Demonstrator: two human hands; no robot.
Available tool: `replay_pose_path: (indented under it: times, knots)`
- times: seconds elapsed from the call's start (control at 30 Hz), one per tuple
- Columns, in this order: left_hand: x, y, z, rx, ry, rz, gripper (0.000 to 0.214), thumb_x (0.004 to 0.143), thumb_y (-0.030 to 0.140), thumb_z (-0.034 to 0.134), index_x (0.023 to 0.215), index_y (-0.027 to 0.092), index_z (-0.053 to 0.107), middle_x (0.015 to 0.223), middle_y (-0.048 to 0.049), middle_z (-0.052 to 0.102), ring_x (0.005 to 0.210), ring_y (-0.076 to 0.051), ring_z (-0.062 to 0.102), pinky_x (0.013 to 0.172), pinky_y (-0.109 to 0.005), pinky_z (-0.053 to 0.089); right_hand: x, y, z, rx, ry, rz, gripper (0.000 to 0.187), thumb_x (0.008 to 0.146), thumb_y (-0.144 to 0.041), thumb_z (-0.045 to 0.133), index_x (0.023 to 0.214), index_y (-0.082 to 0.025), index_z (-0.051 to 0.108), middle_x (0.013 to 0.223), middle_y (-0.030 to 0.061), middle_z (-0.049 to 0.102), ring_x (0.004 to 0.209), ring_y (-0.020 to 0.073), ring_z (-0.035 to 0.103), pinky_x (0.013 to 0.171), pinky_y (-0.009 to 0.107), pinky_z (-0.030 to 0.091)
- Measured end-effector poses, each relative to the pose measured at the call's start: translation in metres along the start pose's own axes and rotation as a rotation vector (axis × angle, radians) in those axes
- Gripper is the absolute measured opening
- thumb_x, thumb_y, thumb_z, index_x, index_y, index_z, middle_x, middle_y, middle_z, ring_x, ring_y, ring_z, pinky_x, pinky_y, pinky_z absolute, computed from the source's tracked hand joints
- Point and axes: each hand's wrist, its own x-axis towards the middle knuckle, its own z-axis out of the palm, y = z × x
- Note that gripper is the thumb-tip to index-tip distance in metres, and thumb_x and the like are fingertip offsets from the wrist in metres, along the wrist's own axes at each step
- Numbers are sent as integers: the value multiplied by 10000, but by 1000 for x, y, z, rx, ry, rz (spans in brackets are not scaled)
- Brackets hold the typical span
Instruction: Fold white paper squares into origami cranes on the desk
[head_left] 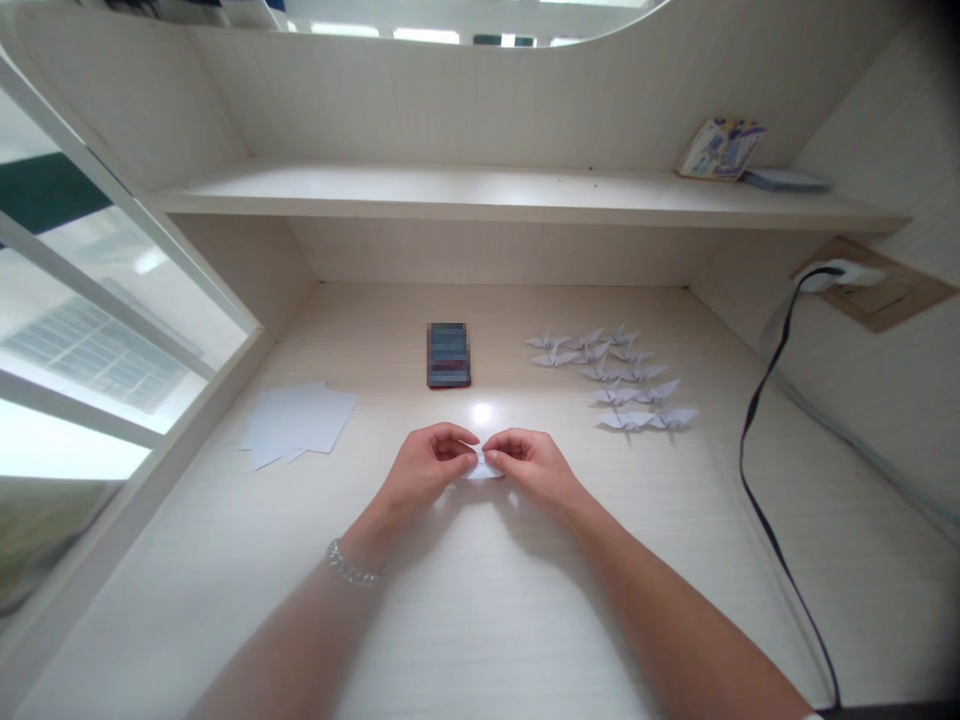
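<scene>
A small folded piece of white paper (pixel 484 468) is held just above the desk between my two hands. My left hand (pixel 442 455) pinches its left side between thumb and fingers. On the opposite side, my right hand (pixel 529 460) pinches it the same way, the fingertips of both hands almost meeting. The fingers hide much of the paper, so its exact folded shape is unclear. To the right stand several white origami cranes (pixel 628 372) in uneven rows. A loose stack of white paper sheets (pixel 304 420) lies to the left.
A phone (pixel 448 355) lies on the desk (pixel 480 620) beyond my hands. A black cable (pixel 750 450) runs from the wall socket (pixel 874 285) down the right side. The shelf (pixel 450 190) above carries a small printed box (pixel 721 150) and a flat bluish item (pixel 784 180).
</scene>
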Motion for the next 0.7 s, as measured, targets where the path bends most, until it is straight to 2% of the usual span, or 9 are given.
replay_pose_path:
  times: [0.2,0.4,0.6,0.7]
  knots:
    - [0,0,1,14,17,-8,216,669,238,678,855,133,645,751,-52,678,673,-148,622,614,-249,470,0,2,0,76,14,28,151,722,-257,624,838,-160,623,714,12,615,623,133,560,572,255,461]
    - [0,0,1,67,26,0,214,676,233,651,867,137,641,736,-60,686,671,-162,629,611,-264,474,0,3,0,-20,-6,-27,182,752,-269,604,899,-166,629,783,38,643,706,157,588,628,271,462]
    - [0,2,0,8,5,-40,232,646,147,617,875,136,644,765,-66,695,693,-169,637,636,-270,481,0,2,-2,-46,17,-62,135,741,-246,613,851,-167,617,770,23,634,705,148,581,650,267,451]
    - [0,2,1,35,5,-16,180,657,180,635,831,140,655,789,-68,692,716,-167,632,656,-268,483,-1,-1,-1,-76,14,-79,117,746,-237,606,840,-169,616,766,20,634,707,148,582,648,265,448]
